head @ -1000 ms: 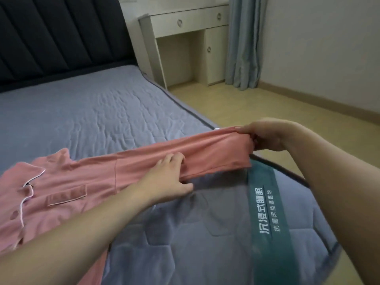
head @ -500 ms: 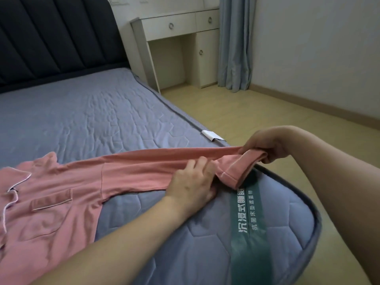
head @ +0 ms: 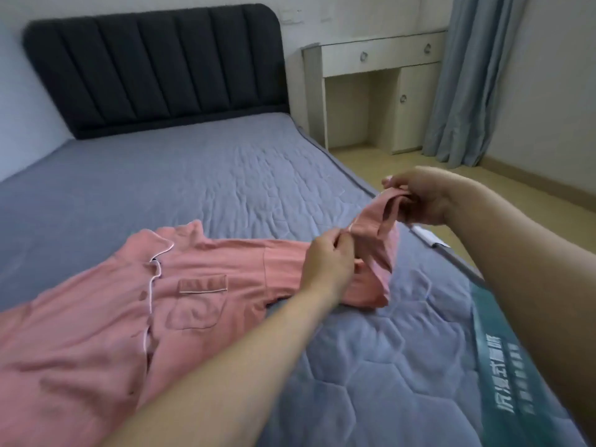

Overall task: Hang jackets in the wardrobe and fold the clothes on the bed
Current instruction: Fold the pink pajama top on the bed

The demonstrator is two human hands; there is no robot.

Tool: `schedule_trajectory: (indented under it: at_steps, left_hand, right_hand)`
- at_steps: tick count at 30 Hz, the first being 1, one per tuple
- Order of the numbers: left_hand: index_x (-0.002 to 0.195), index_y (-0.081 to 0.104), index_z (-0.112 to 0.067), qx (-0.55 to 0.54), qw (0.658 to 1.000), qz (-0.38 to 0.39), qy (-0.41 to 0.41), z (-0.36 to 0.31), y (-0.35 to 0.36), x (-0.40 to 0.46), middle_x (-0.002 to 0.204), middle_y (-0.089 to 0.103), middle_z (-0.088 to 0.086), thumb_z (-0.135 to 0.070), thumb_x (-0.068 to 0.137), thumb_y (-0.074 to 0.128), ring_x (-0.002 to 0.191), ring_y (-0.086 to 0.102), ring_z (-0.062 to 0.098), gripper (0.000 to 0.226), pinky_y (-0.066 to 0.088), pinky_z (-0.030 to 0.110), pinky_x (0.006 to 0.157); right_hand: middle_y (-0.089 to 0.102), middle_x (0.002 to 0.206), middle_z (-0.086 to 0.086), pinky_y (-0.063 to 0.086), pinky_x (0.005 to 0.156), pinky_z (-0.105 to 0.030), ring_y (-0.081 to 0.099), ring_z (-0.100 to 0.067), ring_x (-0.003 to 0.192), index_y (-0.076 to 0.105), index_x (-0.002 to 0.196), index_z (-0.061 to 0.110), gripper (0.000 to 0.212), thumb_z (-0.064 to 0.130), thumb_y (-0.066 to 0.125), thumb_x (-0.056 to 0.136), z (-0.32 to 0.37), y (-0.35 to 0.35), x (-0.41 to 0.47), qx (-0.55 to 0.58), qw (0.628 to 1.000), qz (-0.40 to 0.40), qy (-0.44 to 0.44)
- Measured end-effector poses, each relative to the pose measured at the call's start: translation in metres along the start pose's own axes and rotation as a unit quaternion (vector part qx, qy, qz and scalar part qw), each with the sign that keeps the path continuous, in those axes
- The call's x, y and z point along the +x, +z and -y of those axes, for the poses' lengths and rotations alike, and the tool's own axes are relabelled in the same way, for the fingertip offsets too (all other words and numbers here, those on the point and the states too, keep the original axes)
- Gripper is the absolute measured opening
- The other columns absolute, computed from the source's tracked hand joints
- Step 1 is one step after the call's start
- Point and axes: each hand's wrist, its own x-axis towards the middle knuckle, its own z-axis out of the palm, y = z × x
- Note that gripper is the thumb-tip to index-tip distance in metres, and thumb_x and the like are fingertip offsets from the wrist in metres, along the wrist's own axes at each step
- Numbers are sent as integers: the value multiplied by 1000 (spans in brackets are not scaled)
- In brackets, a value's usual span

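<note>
Evidently folding: the right hand pinches the pink cotton pyjama shirt's sleeve end; the left hand seemingly pinches mid-sleeve, below it. Next, lay it across the chest.

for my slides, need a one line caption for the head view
Both hands, left and right, grip the sleeve of a pink pyjama top on the bed.

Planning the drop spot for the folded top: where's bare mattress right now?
Free: the wide stretch between the headboard and the pink pajama top, and the near quilted patch between the top and the green label band. Crowded: the right edge, where left hand and right hand hold the lifted sleeve.
</note>
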Motion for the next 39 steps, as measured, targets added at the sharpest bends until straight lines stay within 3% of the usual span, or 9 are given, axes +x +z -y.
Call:
schedule_trajectory:
  at_steps: [7, 10, 15, 20, 23, 28, 31, 34, 39]
  left_hand:
    - [92, 62, -13, -273, 905, -249, -210, 75, -220, 0, 78, 63, 10, -13, 96, 45, 63, 63, 22, 17, 51, 29, 53]
    - [111, 64, -11, -270, 853, -337, -294, 133, -294, -19, 103, 70, 15, -31, 92, 57, 70, 68, 25, 30, 53, 28, 47]
    - [102, 62, -22, -275, 825, -389, -303, 168, -336, -9, 100, 66, 8, -38, 73, 77, 86, 68, 29, 37, 59, 41, 63]
    - [113, 59, -11, -122, 820, -482, -284, 162, -339, 14, 122, 62, 8, -19, 89, 54, 104, 61, 28, 26, 51, 35, 91]
    - [128, 51, -4, -121, 799, -540, -234, 153, -373, 11, 125, 58, 11, -14, 96, 48, 110, 59, 27, 33, 45, 33, 91]
    - [142, 35, -10, 66, 810, -469, -347, 174, -400, -19, 144, 41, 18, -21, 92, 56, 130, 43, 37, 56, 39, 42, 101]
    - [134, 41, -14, 394, 817, -369, -204, 173, -373, -15, 147, 35, 18, -26, 81, 60, 137, 30, 37, 57, 20, 50, 114]
    - [143, 38, -26, 501, 850, -141, -78, 167, -342, 14, 158, 24, 6, -30, 89, 47, 144, 21, 28, 55, 15, 52, 117]
    - [153, 11, -43, 497, 855, 87, -120, 189, -297, 32, 163, -2, -15, -58, 97, 24, 151, -3, 16, 60, -5, 60, 116]
  right_hand:
    - [62, 89, -10, 44, 66, -34, 56, -23, 72, 56, 101, 13, 18, 26, 43, 97, -23, 297, 32, -137, 969, 109, -175]
    - [55, 123, 0, 31, 103, -42, 50, -20, 114, 49, 128, 25, 41, 48, 42, 94, -93, 325, 37, -403, 867, 31, -293]
    - [22, 156, 7, 5, 114, -54, 20, -24, 142, 24, 148, 38, 89, 77, 34, 68, -180, 257, 36, -661, 677, -34, -321]
    - [18, 157, -7, 16, 113, -49, 23, -32, 139, 21, 150, 29, 87, 48, 59, 75, -186, 232, 37, -651, 698, -163, -250]
    - [43, 139, -14, 40, 97, -45, 46, -38, 118, 43, 138, 15, 68, 13, 57, 72, -187, 228, 40, -580, 749, -202, -246]
    - [53, 133, -10, 45, 95, -44, 52, -37, 114, 54, 132, 15, 62, 21, 41, 71, -179, 230, 40, -630, 737, -126, -211]
    - [37, 140, -5, 30, 109, -48, 35, -36, 132, 52, 127, 24, 60, 43, 49, 71, -152, 238, 46, -631, 774, -12, -52]
    - [28, 147, -6, 23, 115, -50, 26, -28, 140, 47, 130, 26, 82, 56, 53, 53, -117, 247, 64, -526, 851, 7, -14]
    - [4, 162, -10, -3, 119, -51, 3, -25, 150, 14, 154, 16, 71, 53, 25, 94, -137, 290, 96, -641, 748, -60, -157]
